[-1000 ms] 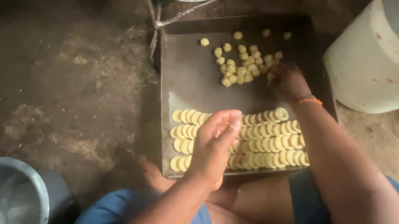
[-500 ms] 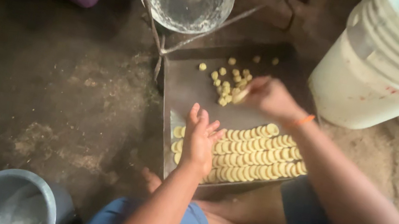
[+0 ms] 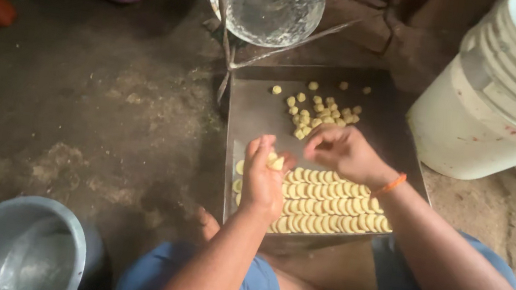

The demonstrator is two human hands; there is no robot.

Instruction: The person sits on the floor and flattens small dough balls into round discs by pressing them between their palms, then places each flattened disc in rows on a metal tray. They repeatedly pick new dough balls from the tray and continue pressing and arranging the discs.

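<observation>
Pinching a dough piece (image 3: 277, 163) between hands (image 3: 264, 181).

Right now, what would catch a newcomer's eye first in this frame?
The neat rows of small yellow pieces along the near edge of the dark metal tray, with a loose heap farther back. Above them, the left hand pinches one piece while the right hand reaches toward the heap. A big white bucket stands to the right.

Light: dim, from upper right – bucket (image 3: 479, 123) brightest | shadows: deep upper left | focus: slightly soft – grainy
</observation>
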